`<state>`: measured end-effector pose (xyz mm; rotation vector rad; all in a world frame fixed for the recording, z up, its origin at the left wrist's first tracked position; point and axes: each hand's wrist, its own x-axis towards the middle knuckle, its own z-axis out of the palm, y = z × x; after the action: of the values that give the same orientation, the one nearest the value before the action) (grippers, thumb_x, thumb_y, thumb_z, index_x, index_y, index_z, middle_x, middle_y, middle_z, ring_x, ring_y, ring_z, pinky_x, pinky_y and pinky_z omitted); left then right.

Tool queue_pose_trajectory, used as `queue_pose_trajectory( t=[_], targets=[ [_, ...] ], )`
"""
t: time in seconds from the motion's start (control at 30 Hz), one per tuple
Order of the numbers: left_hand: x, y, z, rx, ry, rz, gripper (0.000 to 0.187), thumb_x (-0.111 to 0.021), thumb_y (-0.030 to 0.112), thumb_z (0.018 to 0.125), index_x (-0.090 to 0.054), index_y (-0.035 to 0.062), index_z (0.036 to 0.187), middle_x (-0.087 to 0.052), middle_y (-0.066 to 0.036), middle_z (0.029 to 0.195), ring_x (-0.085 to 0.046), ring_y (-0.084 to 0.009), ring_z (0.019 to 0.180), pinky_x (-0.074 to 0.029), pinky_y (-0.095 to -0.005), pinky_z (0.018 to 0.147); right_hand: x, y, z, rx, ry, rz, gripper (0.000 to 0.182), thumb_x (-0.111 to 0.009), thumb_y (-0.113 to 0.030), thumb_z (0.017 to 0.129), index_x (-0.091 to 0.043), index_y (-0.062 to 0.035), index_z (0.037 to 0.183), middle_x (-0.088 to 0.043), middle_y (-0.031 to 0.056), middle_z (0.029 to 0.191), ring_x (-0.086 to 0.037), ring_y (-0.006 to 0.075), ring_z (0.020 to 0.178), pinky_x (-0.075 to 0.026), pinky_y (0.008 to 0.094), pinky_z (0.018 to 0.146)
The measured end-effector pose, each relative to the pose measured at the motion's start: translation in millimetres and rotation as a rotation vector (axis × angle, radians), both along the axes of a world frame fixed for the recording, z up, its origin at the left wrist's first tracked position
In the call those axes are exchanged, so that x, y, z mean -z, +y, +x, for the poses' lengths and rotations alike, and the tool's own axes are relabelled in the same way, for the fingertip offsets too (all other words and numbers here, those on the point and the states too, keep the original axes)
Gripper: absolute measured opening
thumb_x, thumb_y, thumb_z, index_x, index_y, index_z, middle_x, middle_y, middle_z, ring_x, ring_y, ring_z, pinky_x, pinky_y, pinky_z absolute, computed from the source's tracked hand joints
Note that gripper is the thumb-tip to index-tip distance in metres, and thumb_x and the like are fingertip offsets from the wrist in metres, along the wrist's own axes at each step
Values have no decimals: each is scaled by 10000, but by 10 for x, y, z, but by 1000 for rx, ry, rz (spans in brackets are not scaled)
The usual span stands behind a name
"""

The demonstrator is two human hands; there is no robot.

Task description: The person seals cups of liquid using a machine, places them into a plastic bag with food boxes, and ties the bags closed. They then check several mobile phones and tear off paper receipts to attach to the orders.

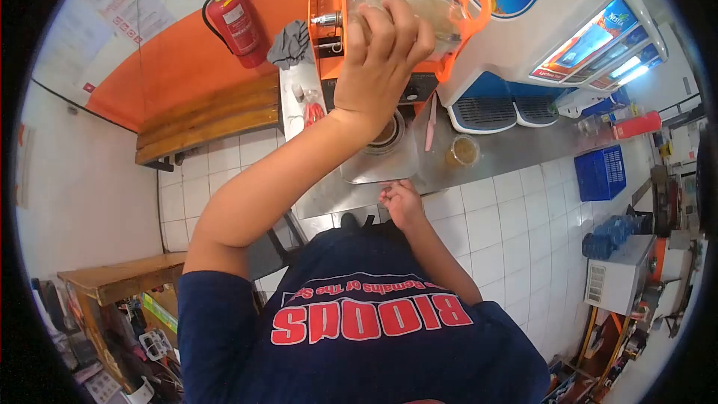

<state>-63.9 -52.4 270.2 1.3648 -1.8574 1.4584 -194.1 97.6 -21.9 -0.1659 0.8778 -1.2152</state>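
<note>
An orange machine (327, 60) stands on the metal counter (321, 198), with a roll of clear film (441, 19) across its upper part. Over this roll lies my left hand (385, 52), its fingers curved around the surface. Below it, a metal tray (374, 168) with a round opening (385, 135) juts out toward me, partly hidden by my left wrist. My right hand (404, 202) is at the tray's front edge, fingers bent and closed against it. To the right are a pink knife (431, 123) and a clear round cup (464, 151).
A drink dispenser (516, 52) stands on the right of the counter. A grey cloth (290, 45) lies left of the machine. Farther out are a fire extinguisher (235, 26), a wooden bench (217, 112), a blue crate (600, 173) and a wooden table (112, 273).
</note>
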Motion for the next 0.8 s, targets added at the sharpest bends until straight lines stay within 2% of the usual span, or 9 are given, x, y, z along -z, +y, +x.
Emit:
queue_pose_trajectory(
  t=[0.07, 0.3, 0.37, 0.4, 0.53, 0.63, 0.7, 0.73, 0.8],
  targets=[
    [159, 7, 1, 56, 75, -70, 531, -635, 232, 819, -451, 165, 1313, -493, -106, 1330, -473, -331, 1214, -370, -450, 989, -27, 84, -4, -3, 11, -8, 318, -524, 77, 775, -539, -62, 1060, -582, 95, 990, -559, 224, 840, -476, 392, 801],
    [-135, 272, 376, 479, 294, 282, 521, -645, 159, 799, -534, 164, 1307, -490, -98, 1377, -464, -315, 1237, -375, -418, 1014, 47, 299, -126, -26, 50, -38, 291, -532, 73, 752, -550, -16, 1028, -601, 99, 968, -567, 214, 809, -481, 386, 779],
    [-137, 263, 471, 611, 307, 361, 580, -681, 155, 775, -524, 146, 1333, -484, -108, 1401, -466, -333, 1260, -393, -426, 1016, 85, 331, -86, -21, 46, -53, 288, -534, 60, 761, -559, -24, 1036, -605, 104, 943, -571, 211, 774, -489, 387, 763],
    [-176, 294, 486, 659, 384, 434, 710, -823, 129, 681, -561, 135, 1341, -485, -109, 1450, -452, -331, 1286, -377, -438, 1084, 93, 329, -76, -23, 46, -73, 286, -537, 47, 771, -569, -32, 1044, -609, 109, 917, -574, 207, 740, -497, 387, 748],
    [-286, 291, 620, 816, 467, 491, 654, -816, 107, 708, -587, 111, 1321, -520, -108, 1421, -461, -331, 1284, -390, -437, 1063, -17, 277, -82, -54, 81, -34, 306, -553, 30, 774, -570, -26, 1074, -616, 93, 923, -581, 207, 721, -508, 378, 727],
    [-236, 339, 835, 1019, 534, 401, 469, -772, 25, 757, -639, 56, 1205, -592, -136, 1305, -546, -312, 1177, -440, -398, 997, -213, 255, -94, 9, 287, 153, 321, -572, 9, 788, -568, -18, 1108, -616, 65, 946, -585, 187, 768, -503, 349, 753],
    [73, 397, 1016, 1041, 799, 252, 239, -677, -36, 821, -643, 16, 1051, -630, -135, 1126, -599, -246, 1013, -470, -330, 890, -260, 196, -150, 298, 673, 126, 314, -591, -44, 836, -538, -9, 1144, -576, 77, 976, -543, 162, 821, -472, 308, 776],
    [276, 432, 1074, 1060, 981, 270, 169, -628, -56, 839, -625, 5, 997, -619, -123, 1065, -588, -212, 958, -466, -303, 842, -284, 155, -171, 299, 673, 130, 314, -591, -44, 836, -538, -9, 1144, -576, 77, 976, -543, 162, 821, -472, 308, 776],
    [758, 498, 1077, 997, 1293, 378, 94, -562, -71, 874, -604, -6, 926, -603, -90, 973, -565, -159, 885, -451, -266, 781, -335, 73, -195, 504, 1028, -99, 275, -588, -56, 856, -535, -11, 1122, -542, 57, 977, -507, 143, 853, -446, 290, 764]
  ],
)
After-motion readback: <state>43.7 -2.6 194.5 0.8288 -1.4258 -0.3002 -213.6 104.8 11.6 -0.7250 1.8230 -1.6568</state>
